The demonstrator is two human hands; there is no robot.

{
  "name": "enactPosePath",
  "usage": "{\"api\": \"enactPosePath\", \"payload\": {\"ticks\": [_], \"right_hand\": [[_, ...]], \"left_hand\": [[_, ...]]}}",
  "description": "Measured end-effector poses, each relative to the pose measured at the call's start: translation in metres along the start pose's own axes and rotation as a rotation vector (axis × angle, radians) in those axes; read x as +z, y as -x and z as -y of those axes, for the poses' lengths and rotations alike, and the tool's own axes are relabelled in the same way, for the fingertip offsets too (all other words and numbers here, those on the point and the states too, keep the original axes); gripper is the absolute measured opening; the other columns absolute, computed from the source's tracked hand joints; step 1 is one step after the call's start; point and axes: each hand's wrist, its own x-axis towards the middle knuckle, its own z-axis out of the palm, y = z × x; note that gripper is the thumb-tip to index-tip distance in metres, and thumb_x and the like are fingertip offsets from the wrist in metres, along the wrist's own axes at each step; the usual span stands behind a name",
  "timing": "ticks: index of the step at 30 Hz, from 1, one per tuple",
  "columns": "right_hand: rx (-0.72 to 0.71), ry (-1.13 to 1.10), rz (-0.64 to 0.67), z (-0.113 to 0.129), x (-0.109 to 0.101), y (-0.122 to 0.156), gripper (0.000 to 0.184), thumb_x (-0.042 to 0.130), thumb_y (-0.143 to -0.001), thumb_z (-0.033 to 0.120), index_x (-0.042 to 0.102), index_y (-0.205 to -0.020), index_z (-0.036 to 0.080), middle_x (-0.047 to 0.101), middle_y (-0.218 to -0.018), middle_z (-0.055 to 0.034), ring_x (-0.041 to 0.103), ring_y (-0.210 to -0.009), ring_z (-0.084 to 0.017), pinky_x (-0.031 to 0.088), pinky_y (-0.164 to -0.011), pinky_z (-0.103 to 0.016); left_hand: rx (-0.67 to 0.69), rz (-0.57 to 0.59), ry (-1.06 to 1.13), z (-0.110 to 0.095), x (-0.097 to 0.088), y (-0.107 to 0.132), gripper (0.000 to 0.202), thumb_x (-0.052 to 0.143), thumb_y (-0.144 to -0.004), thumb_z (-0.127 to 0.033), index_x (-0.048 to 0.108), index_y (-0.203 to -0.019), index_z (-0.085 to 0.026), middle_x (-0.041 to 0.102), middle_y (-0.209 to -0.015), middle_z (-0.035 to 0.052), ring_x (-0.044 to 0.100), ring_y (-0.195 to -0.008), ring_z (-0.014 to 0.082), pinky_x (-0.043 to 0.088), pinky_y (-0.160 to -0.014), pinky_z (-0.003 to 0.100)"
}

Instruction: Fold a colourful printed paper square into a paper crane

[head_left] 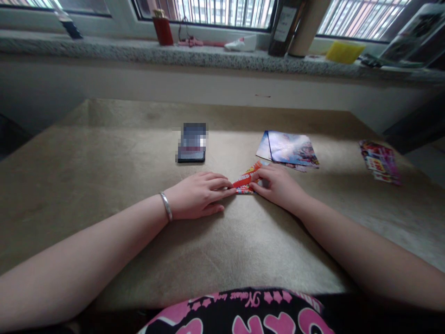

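A small sheet of red printed paper (243,180), with a slanting folded strip bearing white lettering, lies on the table between my hands. My left hand (198,195), a silver bangle at its wrist, rests with fingers stretched out, their tips on the paper's left corner. Thumb and fingers of my right hand (280,186) pinch the right part of the paper and hide some of it. Just beyond the right hand is a loose stack of blue-and-white picture sheets (292,146).
A phone-like dark device (192,143), partly pixelated, lies beyond my left hand. More colourful printed papers (379,162) sit at the right of the gold-brown table (139,125). On the granite windowsill (114,52) stand a red bottle (162,28), a yellow item (345,52) and other objects.
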Motion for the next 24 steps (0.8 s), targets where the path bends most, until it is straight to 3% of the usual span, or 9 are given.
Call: {"api": "enactPosePath", "payload": {"ticks": [9, 19, 24], "right_hand": [[0.016, -0.016, 0.022, -0.0027, 0.002, -0.0017, 0.01, 0.06, -0.082, 0.027, 0.063, -0.077, 0.02, 0.067, -0.08, -0.0046, 0.056, -0.078, -0.02, 0.039, -0.074, -0.032], [0.015, 0.042, 0.052, 0.0, 0.0004, -0.0033, 0.01, 0.056, -0.084, 0.026, 0.06, -0.077, 0.02, 0.066, -0.081, -0.0046, 0.056, -0.079, -0.02, 0.038, -0.074, -0.032], [0.025, 0.063, 0.08, 0.0018, -0.001, -0.0037, 0.01, 0.055, -0.085, 0.026, 0.059, -0.078, 0.019, 0.067, -0.082, -0.0046, 0.055, -0.08, -0.021, 0.038, -0.074, -0.032]], "left_hand": [[0.017, -0.051, -0.044, -0.0001, -0.0006, 0.0008, 0.039, 0.052, -0.092, -0.034, 0.053, -0.128, -0.02, 0.062, -0.122, 0.007, 0.055, -0.115, 0.0213, 0.032, -0.11, 0.045], [-0.018, -0.075, -0.096, -0.0014, 0.0004, 0.0012, 0.035, 0.051, -0.092, -0.034, 0.056, -0.125, -0.023, 0.064, -0.119, 0.0044, 0.057, -0.111, 0.0198, 0.031, -0.111, 0.045], [-0.017, -0.062, -0.113, -0.0032, -0.0006, -0.0015, 0.036, 0.049, -0.092, -0.033, 0.056, -0.125, -0.02, 0.064, -0.118, 0.0063, 0.057, -0.109, 0.0213, 0.038, -0.105, 0.044]]}}
